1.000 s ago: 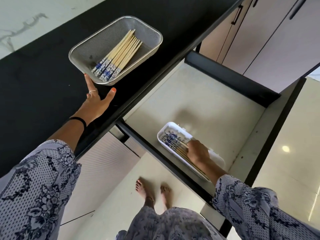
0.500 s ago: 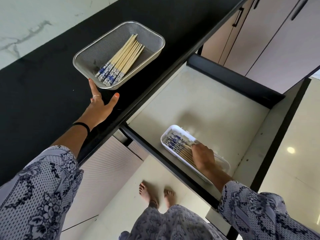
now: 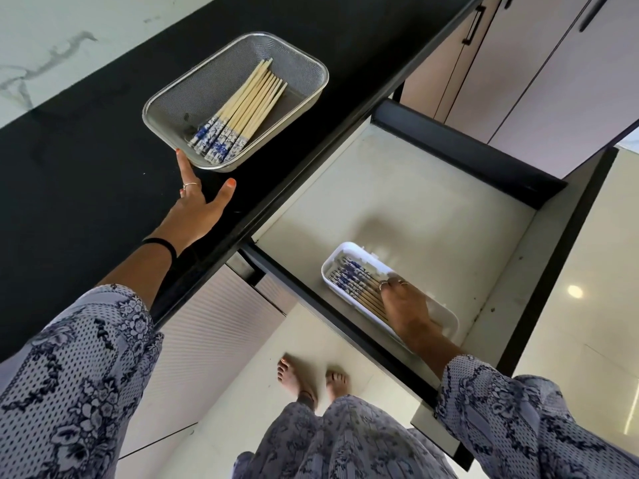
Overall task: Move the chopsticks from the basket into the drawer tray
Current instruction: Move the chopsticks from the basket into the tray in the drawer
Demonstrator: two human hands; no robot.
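Note:
A metal mesh basket [image 3: 162, 98] stands on the black counter and holds several wooden chopsticks [image 3: 249, 102] with blue-and-white patterned ends. My left hand [image 3: 197, 212] rests on the counter with fingers spread, its index fingertip touching the basket's near corner. In the pulled-out drawer lies a white tray [image 3: 332, 261] with several matching chopsticks [image 3: 352, 280] inside. My right hand [image 3: 404, 305] lies palm down over their plain ends in the tray, fingers flat on them, hiding that part.
The black counter [image 3: 86, 174] runs diagonally, with a marble wall behind it. The drawer [image 3: 397, 188] has a pale floor and dark walls. Beige cabinet doors [image 3: 553, 63] stand at the upper right. My bare feet [image 3: 311, 378] are on the tiled floor below.
My right hand has slid back along the chopsticks in the tray, from the middle toward their plain ends, and flattened. My left hand stays at the basket's corner.

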